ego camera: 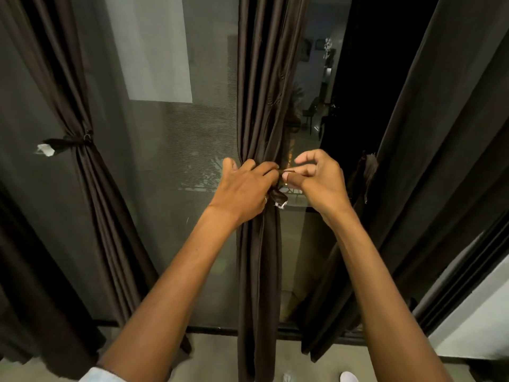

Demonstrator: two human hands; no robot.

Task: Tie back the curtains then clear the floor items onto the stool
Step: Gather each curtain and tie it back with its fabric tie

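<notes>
Before a dark window (170,166), both hands pinch a tie (278,198) around the vertically hanging middle curtain (261,78): left hand (248,188), right hand (316,177).

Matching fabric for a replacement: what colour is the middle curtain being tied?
Dark brown, plain, no clear pattern: the middle curtain, seen in the head view.

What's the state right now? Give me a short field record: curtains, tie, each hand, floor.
left curtain: gathered, already bound by a tie
middle curtain: bunched, tying in progress
tie strip: dark, wrapped at the bunch, frayed end hanging below the hands
left hand: gripping the bunched middle curtain and strip
right hand: pinching the strip's other end beside the bunch
right curtain: hanging loose, no tie visible
floor: only two pale objects at bottom edge, unidentifiable
stool: not in view
</notes>
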